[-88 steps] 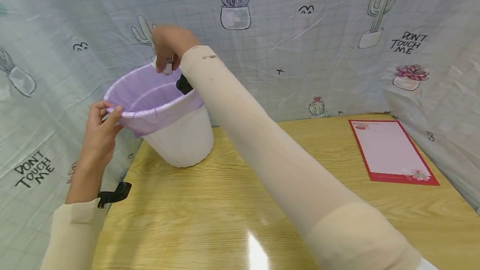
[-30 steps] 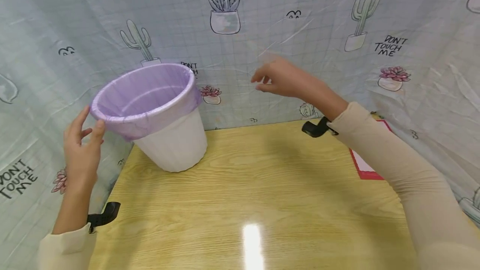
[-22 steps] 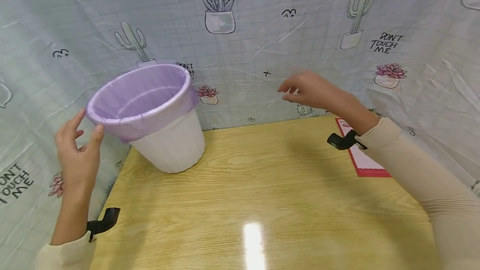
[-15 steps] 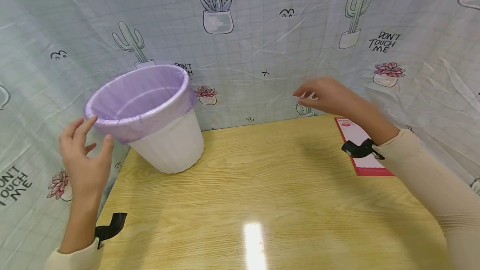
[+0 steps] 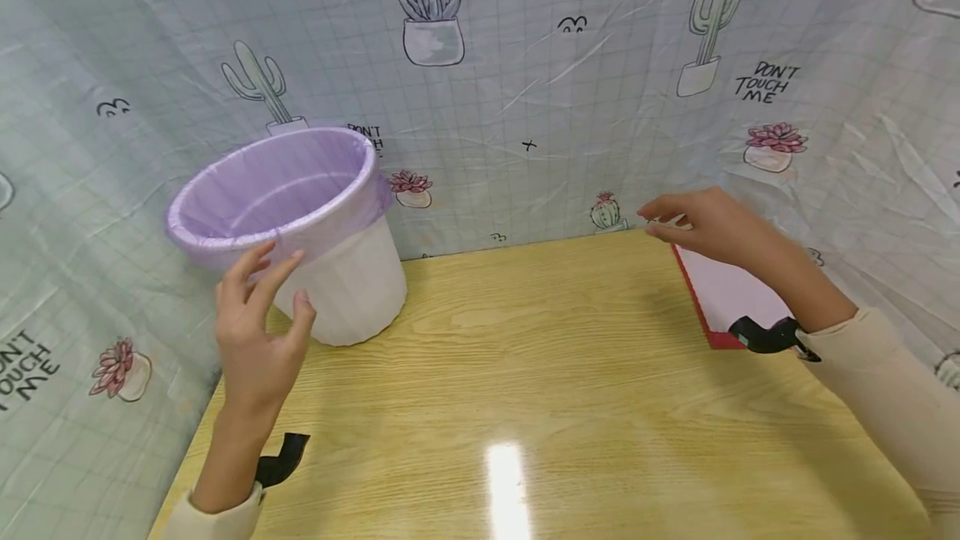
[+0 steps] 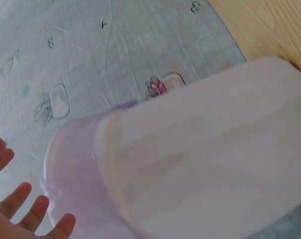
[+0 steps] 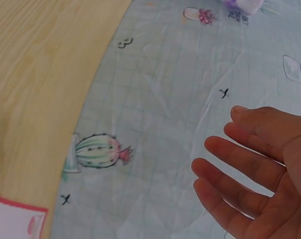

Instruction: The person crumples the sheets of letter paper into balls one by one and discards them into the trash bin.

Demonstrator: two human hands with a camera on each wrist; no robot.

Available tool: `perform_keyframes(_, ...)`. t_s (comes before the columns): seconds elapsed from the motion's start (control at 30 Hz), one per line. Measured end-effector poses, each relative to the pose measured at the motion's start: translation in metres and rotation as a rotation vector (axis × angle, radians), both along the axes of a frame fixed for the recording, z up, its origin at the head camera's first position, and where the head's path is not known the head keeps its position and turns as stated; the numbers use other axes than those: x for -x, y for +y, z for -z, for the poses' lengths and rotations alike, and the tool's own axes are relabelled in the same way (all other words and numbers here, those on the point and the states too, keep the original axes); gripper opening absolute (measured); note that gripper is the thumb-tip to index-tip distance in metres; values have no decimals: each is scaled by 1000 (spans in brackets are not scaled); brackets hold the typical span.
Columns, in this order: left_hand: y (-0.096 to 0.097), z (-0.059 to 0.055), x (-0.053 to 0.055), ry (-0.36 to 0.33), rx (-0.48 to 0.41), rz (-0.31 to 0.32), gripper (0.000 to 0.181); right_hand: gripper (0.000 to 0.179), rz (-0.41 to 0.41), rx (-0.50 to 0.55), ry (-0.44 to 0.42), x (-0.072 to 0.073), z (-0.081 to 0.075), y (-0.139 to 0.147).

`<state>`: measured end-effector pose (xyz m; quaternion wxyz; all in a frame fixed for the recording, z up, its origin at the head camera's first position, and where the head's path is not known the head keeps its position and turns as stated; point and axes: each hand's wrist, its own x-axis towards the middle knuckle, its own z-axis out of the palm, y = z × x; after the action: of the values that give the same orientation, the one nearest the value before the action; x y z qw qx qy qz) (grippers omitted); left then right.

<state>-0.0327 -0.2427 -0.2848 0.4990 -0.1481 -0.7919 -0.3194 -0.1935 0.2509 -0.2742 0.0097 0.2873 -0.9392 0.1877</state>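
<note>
A white bin (image 5: pixel 352 286) stands at the table's back left, with a purple bin liner (image 5: pixel 330 227) folded down over its rim. In front of it is my left hand (image 5: pixel 258 348), fingers spread and holding nothing; the fingertips overlap the liner's edge in the head view. The left wrist view shows the bin's pale side (image 6: pixel 205 159) and the liner (image 6: pixel 80 174) beyond the loose fingers. Over at the right, my right hand (image 5: pixel 712 227) hangs in the air with relaxed, bent fingers. Nothing sits between them in the right wrist view.
Beneath the right hand and forearm, a red-bordered white sheet (image 5: pixel 727 286) lies on the wooden table (image 5: pixel 510 365), partly covered from view. A curtain (image 5: pixel 495 107) printed with cacti hangs behind and at both sides.
My right hand has come out from over the bin, where it held something white, and moved far right. My left hand has let go of the rim and shifted right and nearer.
</note>
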Motion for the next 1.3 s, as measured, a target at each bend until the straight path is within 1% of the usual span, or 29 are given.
perform_keyframes(0.17,5,21,16,-36,38,49,32,31,14,3,11,-6,14,18)
perform_keyframes(0.23,8,28,20,-60,44,63,32,30,10,16,12,-8,21,25)
perform_keyframes(0.33,17,36,26,-87,41,104,32,32,17,18,1,-12,30,35)
perform_keyframes(0.43,28,42,34,-99,39,152,34,34,31,7,-15,-16,39,45)
perform_keyframes(0.53,39,45,45,-102,42,193,36,35,50,-5,-22,-18,49,57)
perform_keyframes(0.63,50,47,58,-115,47,219,38,35,79,-24,-22,-19,59,69)
perform_keyframes(0.73,62,47,69,-138,43,242,37,36,117,-30,-49,-18,69,81)
perform_keyframes(0.83,78,49,78,-150,35,282,35,37,147,-21,-76,-18,79,94)
perform_keyframes(0.9,91,52,82,-159,33,318,33,37,152,-30,-79,-16,85,102)
perform_keyframes(1.03,119,64,90,-197,51,379,30,38,145,-69,-93,-12,95,118)
perform_keyframes(1.17,152,81,95,-282,96,427,30,41,172,-117,-137,-10,102,132)
perform_keyframes(1.3,182,99,97,-406,143,472,31,42,214,-147,-191,-10,109,141)
